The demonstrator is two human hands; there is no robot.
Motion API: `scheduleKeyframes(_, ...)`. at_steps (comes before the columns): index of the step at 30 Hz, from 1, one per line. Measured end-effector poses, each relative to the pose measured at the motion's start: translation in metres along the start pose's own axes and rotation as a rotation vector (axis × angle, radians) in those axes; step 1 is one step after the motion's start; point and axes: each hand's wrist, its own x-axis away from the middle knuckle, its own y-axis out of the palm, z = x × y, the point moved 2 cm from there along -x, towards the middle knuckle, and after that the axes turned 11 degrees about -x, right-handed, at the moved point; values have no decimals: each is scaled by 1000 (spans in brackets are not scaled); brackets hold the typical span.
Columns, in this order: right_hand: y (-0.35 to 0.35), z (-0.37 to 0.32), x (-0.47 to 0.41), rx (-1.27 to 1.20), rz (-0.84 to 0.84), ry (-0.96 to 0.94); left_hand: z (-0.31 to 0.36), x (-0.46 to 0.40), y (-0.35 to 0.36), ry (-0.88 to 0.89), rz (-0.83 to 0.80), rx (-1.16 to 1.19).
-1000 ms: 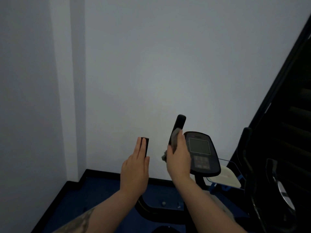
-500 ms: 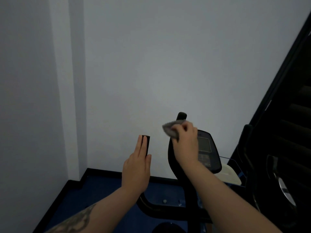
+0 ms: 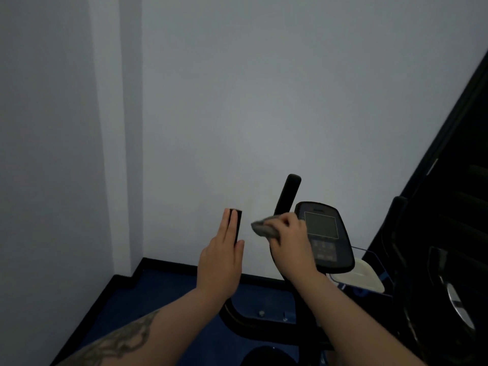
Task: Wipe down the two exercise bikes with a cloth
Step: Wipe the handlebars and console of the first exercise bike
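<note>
Exercise bike (image 3: 266, 326) sits right below me in the corner, blue floor (image 3: 163, 307) under it. Left hand (image 3: 220, 262) is flat, fingers straight against the left handlebar grip (image 3: 237, 225). Right hand (image 3: 291, 247) grips a grey cloth (image 3: 261, 228) on the right handlebar (image 3: 286, 195), console (image 3: 326, 236) just beside it.

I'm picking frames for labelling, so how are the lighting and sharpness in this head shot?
Head view: dim and bluish, no glare; the cloth in the right hand is slightly smeared; the left hand on the handlebar grip is fairly sharp; the console screen is dark and unreadable; the dark machine at the right loses detail in shadow; its edge bows from the wide lens.
</note>
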Motion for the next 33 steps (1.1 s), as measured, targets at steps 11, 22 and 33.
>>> scheduleKeyframes(11,-6,-4,-27,117,-28,48,8,0,-9,19,-15,-26)
scheduleKeyframes(22,-28,-7,3,103,25,99,12,0,-8,273,-13,-106)
scheduleKeyframes(33,-52,-2,62,4,-439,252,5,-3,-8,174,-77,237)
